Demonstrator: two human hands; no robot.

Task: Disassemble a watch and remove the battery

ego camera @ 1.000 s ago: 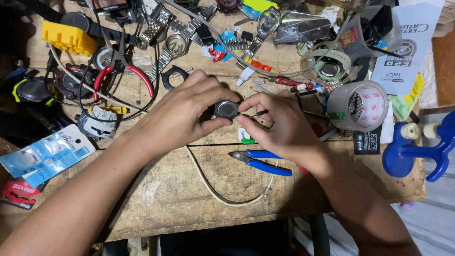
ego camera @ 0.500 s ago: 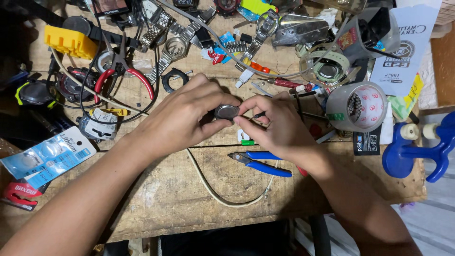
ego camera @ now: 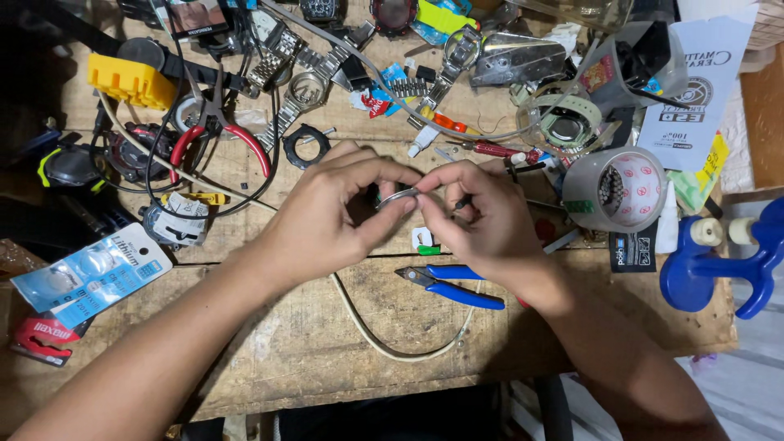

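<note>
My left hand (ego camera: 339, 212) and my right hand (ego camera: 482, 216) meet over the middle of a worn wooden bench (ego camera: 269, 327). Between their fingertips they pinch a small round metal watch part (ego camera: 398, 197), a thin silver ring or case back held on edge. My right hand also holds a thin dark tool (ego camera: 462, 203) between its fingers. Just below my right hand lie blue-handled cutters (ego camera: 453, 286).
Red-handled pliers (ego camera: 216, 139), a yellow block (ego camera: 131, 82), metal watches and bands (ego camera: 298, 73), and a black ring (ego camera: 306, 145) crowd the back. Clear tape roll (ego camera: 616, 188) at right, blue plastic stand (ego camera: 719, 265) far right, battery blister cards (ego camera: 90, 273) left, white cable (ego camera: 384, 343) front.
The round part has been turned from lying flat and dark-faced to edge-on between the fingertips, and both hands have lifted slightly away from the bench.
</note>
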